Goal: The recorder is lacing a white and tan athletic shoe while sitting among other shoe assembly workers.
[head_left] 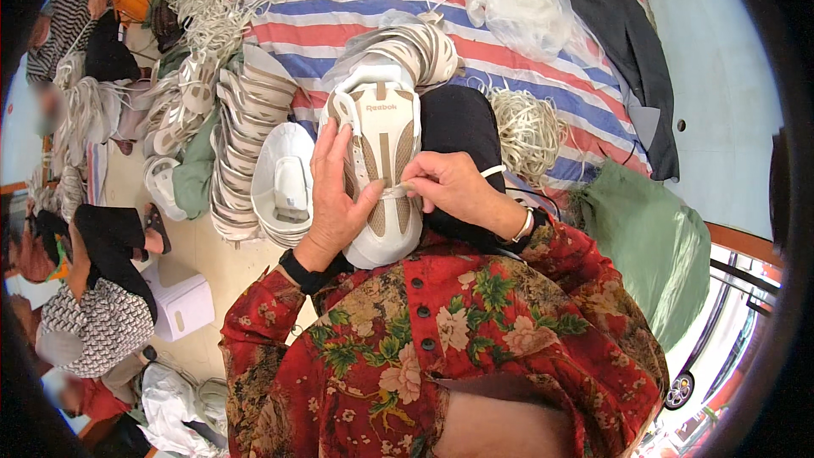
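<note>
A cream and tan shoe upper (379, 136) lies across my lap, its tongue end pointing away from me. My left hand (335, 195) rests on its left side, fingers spread flat and the thumb pressed near a pale lace (395, 191). At the upper's right edge, my right hand (458, 192) is closed in a pinch on that lace. Just beyond this upper, a curved stack of similar uppers (398, 47) leans on the striped sheet.
To the left stand nested rows of shoe uppers (242, 153) and white shells (284, 182). A lace bundle (527, 131) lies right of my dark-clad knee. Green cloth (649, 246) drapes at the right. Other people sit at the left, near a pale plastic stool (180, 301).
</note>
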